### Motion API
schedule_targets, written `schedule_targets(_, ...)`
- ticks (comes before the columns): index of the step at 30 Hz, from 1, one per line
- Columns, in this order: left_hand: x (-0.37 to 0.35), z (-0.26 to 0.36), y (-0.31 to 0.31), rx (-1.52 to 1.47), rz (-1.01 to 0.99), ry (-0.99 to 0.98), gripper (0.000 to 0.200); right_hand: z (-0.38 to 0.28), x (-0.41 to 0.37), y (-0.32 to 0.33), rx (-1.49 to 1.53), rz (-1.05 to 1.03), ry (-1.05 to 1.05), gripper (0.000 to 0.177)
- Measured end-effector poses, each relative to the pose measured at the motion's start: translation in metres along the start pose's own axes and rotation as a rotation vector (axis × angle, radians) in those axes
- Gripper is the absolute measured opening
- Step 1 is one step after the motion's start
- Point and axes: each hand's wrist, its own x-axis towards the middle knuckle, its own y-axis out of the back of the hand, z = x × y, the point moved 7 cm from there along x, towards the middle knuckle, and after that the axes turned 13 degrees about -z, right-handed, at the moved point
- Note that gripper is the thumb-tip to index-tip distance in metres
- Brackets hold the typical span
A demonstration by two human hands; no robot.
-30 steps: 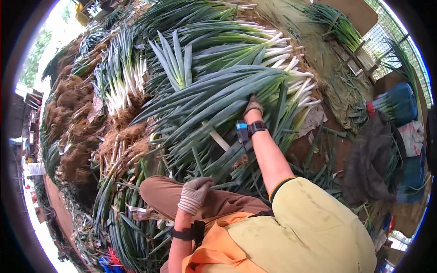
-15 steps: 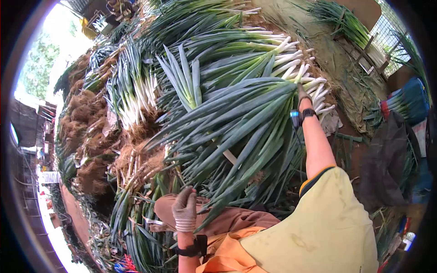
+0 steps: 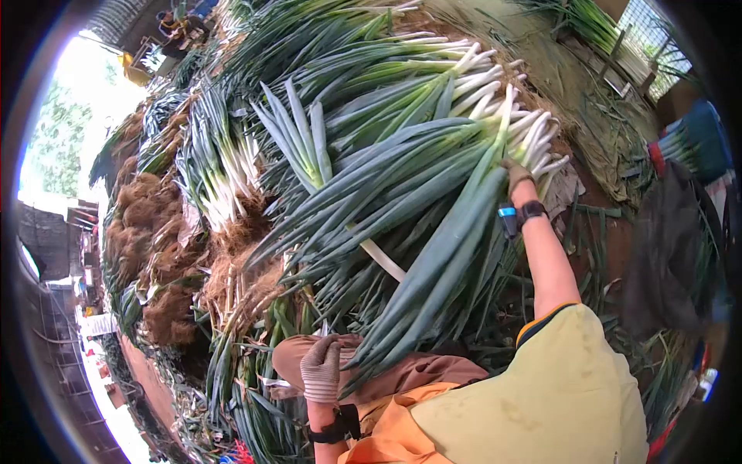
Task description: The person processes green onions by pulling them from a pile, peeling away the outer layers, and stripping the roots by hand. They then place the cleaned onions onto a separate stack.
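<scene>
My right hand (image 3: 519, 176), in a glove, closes round the stem of a large green onion (image 3: 456, 240). Its long dark leaves run down toward my knee, while its pale stem points up among the white ends of other green onions (image 3: 541, 135). Beside my bent knee (image 3: 290, 357) is my gloved left hand (image 3: 320, 370), fingers curled together. Whether it holds something small is hard to make out. Near it hang the tips of the held onion's leaves.
A big heap of green onions (image 3: 340, 77) spreads ahead. To the left stand a bunch with white stems (image 3: 220, 162) and a brown rooty pile (image 3: 143, 224). A dark cloth (image 3: 668, 255) hangs at right, near a blue bundle wrap (image 3: 707, 147).
My right hand has come slightly down along the pile, and the green onion's leaves have drawn together into a narrower bunch. My left hand stays by the knee.
</scene>
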Motion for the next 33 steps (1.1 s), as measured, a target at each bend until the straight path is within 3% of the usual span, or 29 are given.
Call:
schedule_targets(1,0.000,0.003,-0.003,0.003,-0.012,0.001,0.013,0.007,0.018,-0.005,-0.003,-0.023,0.031,0.061)
schedule_targets(3,0.004,0.014,-0.014,-0.055,-0.097,-0.029,0.014,-0.021,-0.028,-0.033,-0.329,0.144,-0.099,0.072)
schedule_targets(5,0.007,0.000,-0.018,-0.039,-0.133,-0.005,0.014,-0.023,-0.046,-0.043,-0.234,0.317,-0.350,0.065)
schedule_targets(6,0.008,-0.008,-0.020,-0.023,-0.156,0.022,0.014,-0.022,-0.045,-0.039,-0.078,0.284,-0.208,0.069)
schedule_targets(7,0.008,-0.010,-0.020,-0.025,-0.157,0.018,0.014,-0.007,-0.003,-0.025,0.106,0.065,-0.047,0.052)
schedule_targets(9,0.008,-0.006,-0.022,0.015,-0.189,-0.014,0.015,-0.039,-0.037,-0.024,-0.376,-0.159,0.284,0.033)
schedule_targets(10,0.006,-0.004,-0.020,-0.054,-0.188,0.026,0.014,-0.027,-0.036,-0.019,-0.062,-0.237,0.327,0.028)
schedule_targets(11,0.008,-0.009,-0.019,-0.057,-0.191,0.025,0.014,-0.028,-0.062,-0.011,0.103,-0.125,0.378,0.030)
schedule_targets(13,0.010,-0.035,-0.005,-0.031,-0.099,0.076,0.015,-0.009,-0.077,0.004,0.232,-0.029,0.165,0.035)
schedule_targets(15,0.013,-0.043,-0.005,-0.114,-0.095,0.111,0.016,-0.002,-0.089,0.011,0.195,0.099,0.107,0.043)
schedule_targets(17,0.010,-0.052,-0.007,-0.373,-0.043,0.232,0.017,-0.006,-0.096,0.008,0.085,0.220,0.184,0.047)
schedule_targets(18,0.013,-0.055,-0.002,-0.140,-0.068,0.147,0.017,0.015,-0.037,0.030,-0.239,0.267,0.182,0.054)
schedule_targets(21,0.014,-0.047,-0.007,-0.068,-0.102,0.057,0.017,0.035,-0.013,0.009,-0.486,0.413,-0.167,0.062)
schedule_targets(25,0.011,-0.060,-0.009,-0.161,-0.137,0.064,0.017,0.013,-0.036,-0.006,-0.955,0.267,-0.726,0.051)
schedule_targets(28,0.005,-0.047,-0.004,-0.171,-0.122,0.109,0.016,0.020,0.015,0.019,-0.803,0.200,-0.291,0.073)
schedule_targets(29,0.005,-0.045,-0.005,-0.153,-0.133,0.139,0.016,0.019,0.003,0.010,-0.803,0.201,-0.293,0.073)
schedule_targets(31,0.004,-0.056,-0.004,-0.206,-0.133,0.132,0.016,0.003,-0.044,-0.002,-0.550,0.502,-0.145,0.067)
schedule_targets(33,0.003,-0.054,-0.005,-0.262,-0.128,0.122,0.016,0.005,-0.051,-0.005,-0.552,0.595,-0.106,0.063)
